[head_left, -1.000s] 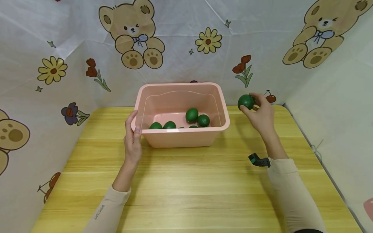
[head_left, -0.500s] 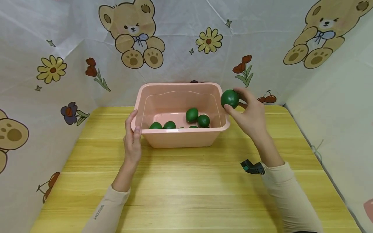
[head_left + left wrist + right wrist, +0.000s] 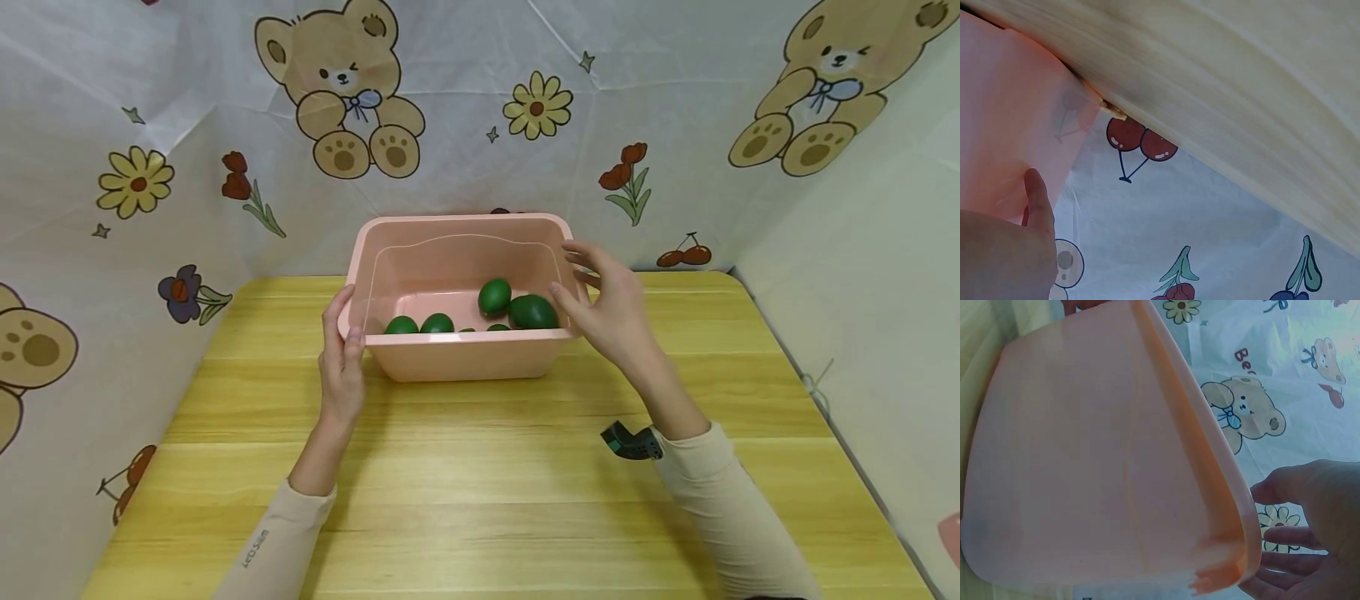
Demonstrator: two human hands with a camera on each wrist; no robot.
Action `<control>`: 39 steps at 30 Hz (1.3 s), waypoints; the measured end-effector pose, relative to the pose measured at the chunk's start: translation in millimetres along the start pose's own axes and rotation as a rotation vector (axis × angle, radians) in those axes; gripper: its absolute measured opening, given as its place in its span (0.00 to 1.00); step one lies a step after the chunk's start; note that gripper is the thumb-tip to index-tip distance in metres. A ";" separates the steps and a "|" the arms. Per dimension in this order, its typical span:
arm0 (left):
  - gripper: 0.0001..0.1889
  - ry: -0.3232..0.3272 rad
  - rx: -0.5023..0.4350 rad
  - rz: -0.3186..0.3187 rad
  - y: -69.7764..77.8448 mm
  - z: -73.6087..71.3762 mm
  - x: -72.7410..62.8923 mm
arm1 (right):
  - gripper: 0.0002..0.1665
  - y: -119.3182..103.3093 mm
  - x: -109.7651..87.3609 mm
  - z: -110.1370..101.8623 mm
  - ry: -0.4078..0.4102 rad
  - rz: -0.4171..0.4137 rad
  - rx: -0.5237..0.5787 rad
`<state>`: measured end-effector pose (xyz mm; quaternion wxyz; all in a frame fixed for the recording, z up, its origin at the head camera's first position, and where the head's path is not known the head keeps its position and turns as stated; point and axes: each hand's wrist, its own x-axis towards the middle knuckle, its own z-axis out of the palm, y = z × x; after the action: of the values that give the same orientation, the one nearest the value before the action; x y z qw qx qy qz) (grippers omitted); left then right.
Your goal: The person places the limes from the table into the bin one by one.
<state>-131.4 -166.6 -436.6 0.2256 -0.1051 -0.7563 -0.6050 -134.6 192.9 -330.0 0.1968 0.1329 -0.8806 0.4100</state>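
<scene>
A pink plastic bin (image 3: 465, 358) stands on the table, its open top facing up. My left hand (image 3: 342, 367) holds its left rim near the front corner, thumb toward the front; that hand (image 3: 1010, 250) also shows against the bin's wall (image 3: 997, 112) in the left wrist view. My right hand (image 3: 611, 312) is over the right rim with fingers spread and nothing between them. Several glossy dark green limes lie inside, including one (image 3: 538, 313) at the right, just below my right fingertips, and another (image 3: 494, 297) behind it. The front wall partly hides the others.
The wooden table (image 3: 480, 483) stretches in front of the bin. Behind it hangs a white cloth (image 3: 465, 50) printed with bears and flowers. A pale wall (image 3: 862, 275) borders the table on the right. A black strap device (image 3: 632, 442) sits on my right wrist.
My right hand has moved left to the bin's right rim and let go of the lime, which now lies inside at the right. My left hand has stayed on the left rim.
</scene>
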 end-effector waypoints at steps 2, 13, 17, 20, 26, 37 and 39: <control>0.28 0.001 -0.001 0.000 0.1 0.2 -0.1 | 0.31 1.3 -1.6 -2.4 0.008 0.005 0.012; 0.28 0.006 -0.027 0.003 0.6 1.5 -1.4 | 0.30 11.7 -11.2 -10.2 0.046 0.001 -0.028; 0.28 0.010 -0.014 0.000 1.4 1.0 -2.3 | 0.30 16.4 -14.8 -15.0 0.057 0.024 -0.023; 0.28 0.005 -0.011 -0.006 3.3 1.3 -1.8 | 0.29 21.9 -18.5 -19.2 0.058 0.049 -0.020; 0.27 -0.007 -0.020 -0.009 5.5 2.1 -0.1 | 0.29 38.7 -27.7 -29.8 0.048 0.086 -0.053; 0.28 -0.011 -0.006 -0.022 4.3 0.2 -0.6 | 0.31 68.2 -50.3 -57.9 0.029 0.151 -0.179; 0.27 -0.011 0.000 -0.012 3.8 0.3 -0.9 | 0.31 71.8 -53.4 -61.7 0.030 0.153 -0.184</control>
<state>-129.1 -165.3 -433.8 0.2178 -0.1040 -0.7582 -0.6057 -100.9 289.7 -366.2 0.1893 0.0404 -0.9191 0.3432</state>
